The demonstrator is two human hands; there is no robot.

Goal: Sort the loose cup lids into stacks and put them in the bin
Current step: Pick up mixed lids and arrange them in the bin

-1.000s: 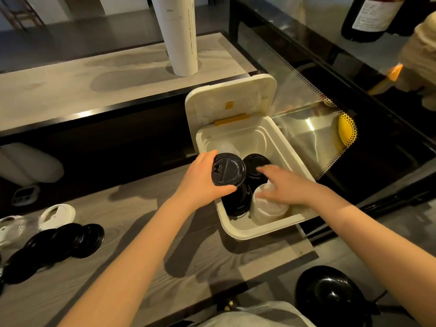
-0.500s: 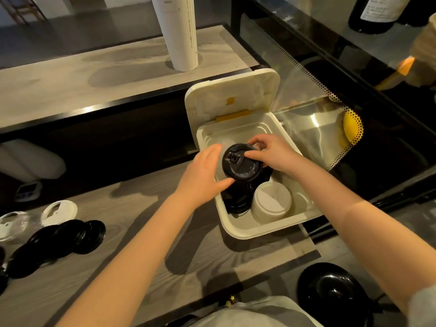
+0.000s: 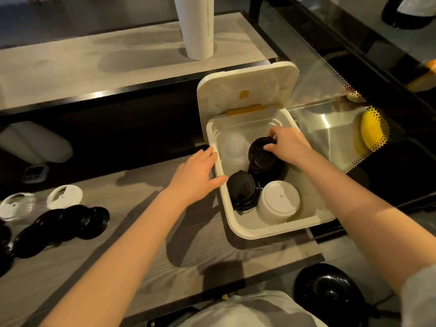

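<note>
Cup lids are located in two places: stacked inside the bin (image 3: 259, 232) and loose on the table (image 3: 141, 232). The bin is white, sits at the right end of the table, and its hinged cover (image 3: 245, 88) stands open at the far side.

Bin contents:
- far left: clear dome lids (image 3: 233, 148);
- far right: black lid stack (image 3: 264, 159);
- near left: second black stack (image 3: 243, 188);
- near right: white lid stack (image 3: 279, 200), touching the second black stack.

The right grip (image 3: 287, 147) reaches into the bin. Its fingers are curled over the far edge of the black lid stack and pinch the top of it.

The left grip (image 3: 195, 175) holds nothing. Its fingers are nearly straight and rest against the bin's left rim, with the thumb touching the rim nearer the person.

At the left of the table lie overlapping loose black lids (image 3: 66, 223), with two loose white lids (image 3: 64, 195) just beyond them.
</note>
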